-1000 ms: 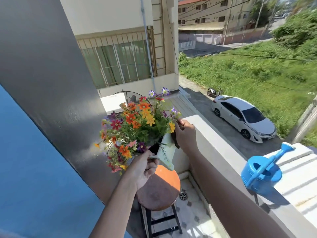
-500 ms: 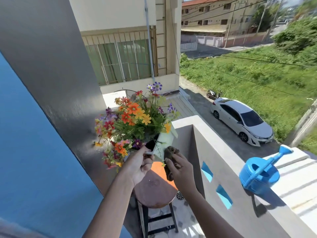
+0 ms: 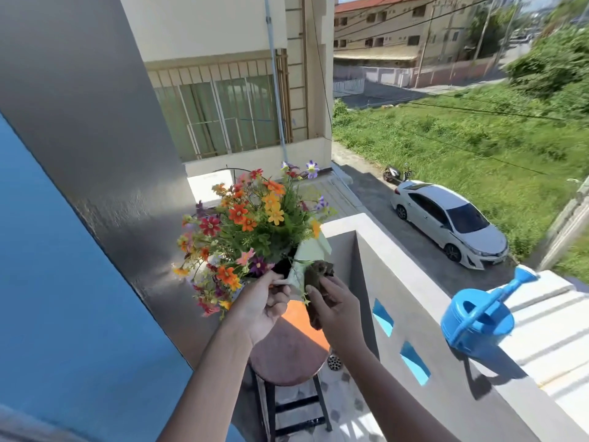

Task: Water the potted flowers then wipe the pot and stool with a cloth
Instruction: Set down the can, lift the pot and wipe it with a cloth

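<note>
A pale green pot (image 3: pixel 307 255) full of orange, red, yellow and purple flowers (image 3: pixel 251 224) is tilted to the left above a round brown stool (image 3: pixel 287 352). My left hand (image 3: pixel 266 306) grips the pot's near rim and holds it off the seat. My right hand (image 3: pixel 334 309) presses a dark brown cloth (image 3: pixel 317 277) against the pot's right side. The pot's lower part is hidden behind the cloth and my hands.
A blue watering can (image 3: pixel 475 320) stands on the balcony wall (image 3: pixel 414 282) at the right. A grey pillar (image 3: pixel 95 138) rises at the left. A floor drain (image 3: pixel 334 362) lies beside the stool. Far below are a street and a white car (image 3: pixel 449 223).
My right hand came from the pot's far side to its near right side with the cloth and has slid it up a little. The pot stays tilted in my left hand.
</note>
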